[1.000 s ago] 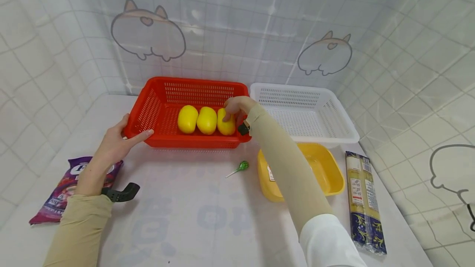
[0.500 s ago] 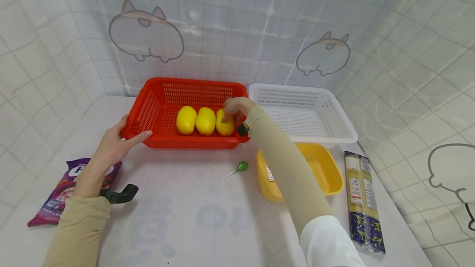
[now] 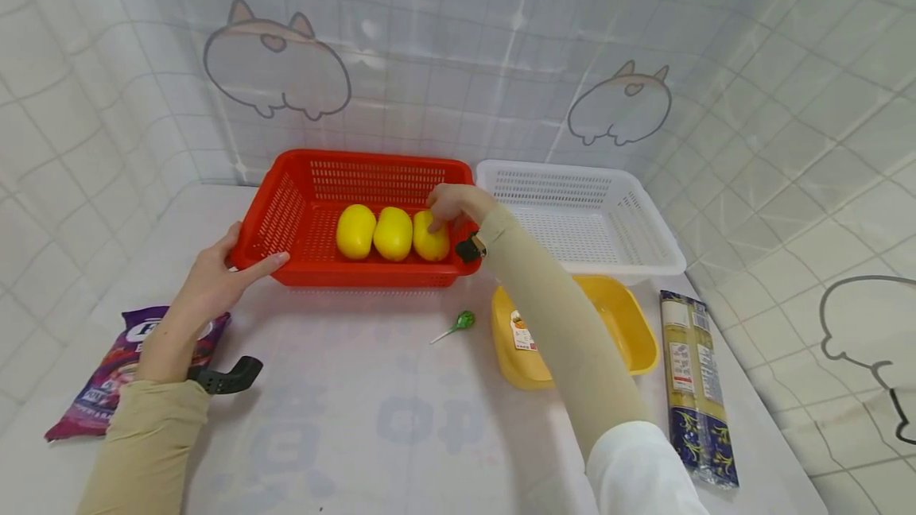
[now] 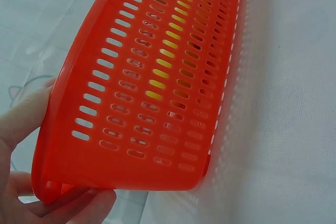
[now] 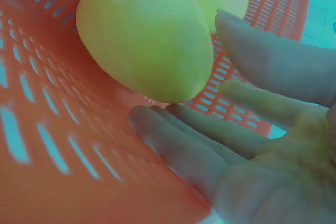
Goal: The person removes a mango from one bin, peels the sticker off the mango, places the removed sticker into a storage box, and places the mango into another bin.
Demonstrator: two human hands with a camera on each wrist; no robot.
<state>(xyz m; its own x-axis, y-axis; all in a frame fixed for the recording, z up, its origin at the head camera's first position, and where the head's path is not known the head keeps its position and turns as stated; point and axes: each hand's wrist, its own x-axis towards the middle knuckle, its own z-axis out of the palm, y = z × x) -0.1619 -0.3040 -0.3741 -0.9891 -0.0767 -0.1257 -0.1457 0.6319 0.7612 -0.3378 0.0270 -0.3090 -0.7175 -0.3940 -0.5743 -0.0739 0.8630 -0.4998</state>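
Observation:
A red perforated basket (image 3: 372, 275) sits at the back of the table with three smooth yellow oval fruits in a row, mango-like in shape. My left hand (image 3: 215, 280) grips its left end, the thumb over the rim and fingers underneath, as the left wrist view shows on the basket's slotted wall (image 4: 131, 156). Inside its right end, my right hand (image 3: 458, 203) is at the rightmost yellow fruit (image 3: 431, 238). In the right wrist view that fruit (image 5: 147, 35), with a green stem end, lies beside my hand (image 5: 273, 156), whose fingers are extended low against it.
Right of the red basket stands a white basket (image 3: 572, 267). In front of that is a yellow tub (image 3: 525, 368), partly behind my right sleeve. A green lollipop (image 3: 465, 319) lies mid-table. Pasta packs (image 3: 694, 388) lie far right, a purple bag (image 3: 107, 384) far left.
The whole head view shifts slightly to the left. Both hands keep their places at the red basket, and the fruits stay in their row.

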